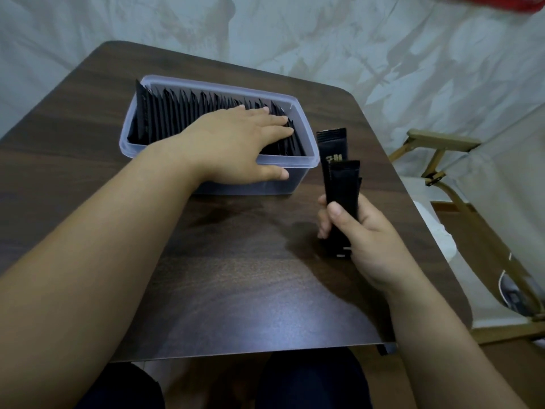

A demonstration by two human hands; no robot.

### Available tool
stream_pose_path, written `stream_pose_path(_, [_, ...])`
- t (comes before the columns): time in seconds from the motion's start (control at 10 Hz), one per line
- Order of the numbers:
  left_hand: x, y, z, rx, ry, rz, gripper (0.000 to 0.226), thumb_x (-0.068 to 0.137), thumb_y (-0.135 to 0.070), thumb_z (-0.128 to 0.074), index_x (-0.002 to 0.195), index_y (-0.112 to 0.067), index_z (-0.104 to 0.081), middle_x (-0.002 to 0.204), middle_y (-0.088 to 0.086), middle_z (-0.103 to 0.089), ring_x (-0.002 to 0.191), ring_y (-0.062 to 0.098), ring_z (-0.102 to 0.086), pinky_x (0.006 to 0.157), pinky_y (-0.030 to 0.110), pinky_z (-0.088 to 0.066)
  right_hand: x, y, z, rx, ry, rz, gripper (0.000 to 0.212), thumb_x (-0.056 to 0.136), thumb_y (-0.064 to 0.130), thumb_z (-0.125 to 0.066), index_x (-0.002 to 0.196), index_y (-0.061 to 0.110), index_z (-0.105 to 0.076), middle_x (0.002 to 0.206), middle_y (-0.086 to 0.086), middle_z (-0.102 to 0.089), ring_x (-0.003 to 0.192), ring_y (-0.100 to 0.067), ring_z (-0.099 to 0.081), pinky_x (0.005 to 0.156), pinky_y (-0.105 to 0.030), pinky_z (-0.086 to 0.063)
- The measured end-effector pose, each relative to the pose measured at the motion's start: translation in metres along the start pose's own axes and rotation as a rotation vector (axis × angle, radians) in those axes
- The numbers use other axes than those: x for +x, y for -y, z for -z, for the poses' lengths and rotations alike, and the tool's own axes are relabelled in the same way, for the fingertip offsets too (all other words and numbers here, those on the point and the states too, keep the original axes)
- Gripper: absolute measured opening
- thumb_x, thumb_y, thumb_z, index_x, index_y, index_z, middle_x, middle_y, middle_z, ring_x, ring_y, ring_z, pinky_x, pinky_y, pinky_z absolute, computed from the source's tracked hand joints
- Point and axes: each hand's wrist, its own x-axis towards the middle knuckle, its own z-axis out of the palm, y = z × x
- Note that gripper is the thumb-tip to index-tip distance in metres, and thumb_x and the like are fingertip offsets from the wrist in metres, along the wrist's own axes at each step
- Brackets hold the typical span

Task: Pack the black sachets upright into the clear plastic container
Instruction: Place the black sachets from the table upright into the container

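Observation:
A clear plastic container [132, 128] stands on the dark wooden table [236, 276], packed with a long row of upright black sachets [177, 113]. My left hand [236, 137] lies flat across the right part of that row, fingers straight on the sachet tops and the thumb against the container's near wall. To the right of the container, my right hand [362, 231] grips a small bunch of black sachets [339, 172] upright above the table, their upper ends sticking out above my fingers.
A wooden folding chair [442, 160] with light fabric stands off the table's right edge. Pale crumpled cloth covers the background. My knees show below the table's near edge.

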Motion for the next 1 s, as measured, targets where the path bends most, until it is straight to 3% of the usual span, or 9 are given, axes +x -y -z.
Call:
stream_pose_path(0.1, [-0.0009,-0.0009,0.001,0.009,0.006,0.003,0.077,0.092,-0.065,-0.033,0.156,-0.03,-0.01,0.164,-0.011,-0.001,0.151,0.011,0.0,0.123,0.035,-0.002,0.0048,-0.0031,-0.0049,0.073,-0.141,-0.053,0.028,0.086,0.049,-0.045,0.089,0.022,-0.052,0.063,0.007,-0.054,0.066,-0.012,-0.053,0.077,-0.033,-0.043])
stream_pose_path(0.2, [-0.0016,-0.0025,0.0014,0.012,0.009,0.011,0.075,0.093,-0.064,-0.033,0.156,-0.03,-0.009,0.164,-0.012,0.0,0.151,0.01,0.001,0.123,0.033,-0.001,0.0051,-0.0029,-0.0057,0.017,-0.27,-0.007,0.038,0.085,0.057,-0.042,0.083,0.021,-0.051,0.062,0.009,-0.056,0.066,-0.012,-0.053,0.072,-0.026,-0.044])
stream_pose_path(0.3, [-0.0024,-0.0038,0.0024,0.01,0.012,0.016,0.075,0.093,-0.064,-0.033,0.156,-0.031,-0.008,0.164,-0.013,0.001,0.151,0.009,0.002,0.122,0.032,-0.001,0.0038,-0.0039,-0.0029,-0.061,-0.339,-0.03,0.025,0.082,0.049,-0.049,0.086,0.027,-0.06,0.078,0.015,-0.063,0.075,0.003,-0.058,0.07,-0.012,-0.044])
stream_pose_path(0.4, [-0.0031,-0.0042,0.003,0.011,0.012,0.019,0.075,0.093,-0.063,-0.034,0.156,-0.031,-0.009,0.163,-0.014,0.001,0.151,0.009,0.002,0.123,0.033,-0.002,0.006,-0.0066,-0.0002,-0.089,-0.378,-0.042,0.009,0.09,0.034,-0.056,0.091,0.028,-0.063,0.084,0.008,-0.068,0.078,0.001,-0.061,0.072,-0.02,-0.045])
stream_pose_path(0.5, [-0.0029,-0.0048,0.0024,0.003,0.005,0.021,0.074,0.094,-0.063,-0.035,0.156,-0.031,-0.009,0.163,-0.014,0.0,0.151,0.009,0.001,0.123,0.032,-0.001,0.0063,-0.0059,-0.0005,0.068,-0.361,0.006,0.017,0.092,0.018,-0.054,0.102,0.031,-0.057,0.077,0.005,-0.069,0.07,-0.01,-0.065,0.067,-0.023,-0.052])
stream_pose_path(0.6, [-0.0035,-0.0048,0.0023,0.015,0.007,0.022,0.074,0.094,-0.064,-0.033,0.156,-0.031,-0.008,0.163,-0.014,0.001,0.151,0.009,0.002,0.122,0.032,-0.001,0.005,-0.0052,-0.0002,0.021,-0.368,0.052,0.021,0.093,0.018,-0.053,0.104,0.036,-0.049,0.074,0.004,-0.065,0.073,-0.006,-0.062,0.072,-0.017,-0.049])
stream_pose_path(0.8, [-0.0034,-0.0055,0.0023,0.035,-0.004,0.019,0.075,0.093,-0.064,-0.033,0.156,-0.031,-0.008,0.164,-0.013,0.001,0.151,0.009,0.001,0.122,0.032,-0.001,0.0055,-0.0092,0.0015,0.007,-0.413,0.083,0.005,0.096,0.027,-0.049,0.097,0.031,-0.051,0.082,0.006,-0.067,0.094,-0.011,-0.062,0.094,-0.031,-0.044])
stream_pose_path(0.9, [-0.0038,-0.0063,0.0025,0.042,-0.003,0.021,0.075,0.094,-0.064,-0.033,0.156,-0.031,-0.008,0.164,-0.013,0.001,0.151,0.009,0.002,0.122,0.032,-0.001,0.0049,-0.0085,0.0015,0.021,-0.417,0.145,0.018,0.092,0.034,-0.048,0.109,0.029,-0.046,0.065,0.008,-0.06,0.072,-0.003,-0.059,0.079,-0.016,-0.043])
stream_pose_path(1.0, [-0.004,-0.0063,0.003,0.045,-0.003,0.022,0.075,0.094,-0.064,-0.033,0.156,-0.031,-0.008,0.164,-0.013,0.001,0.151,0.009,0.001,0.121,0.031,-0.001,0.0056,-0.0085,0.0,0.014,-0.402,0.129,0.013,0.092,0.038,-0.045,0.101,0.03,-0.049,0.066,0.01,-0.061,0.072,-0.002,-0.057,0.077,-0.019,-0.042])
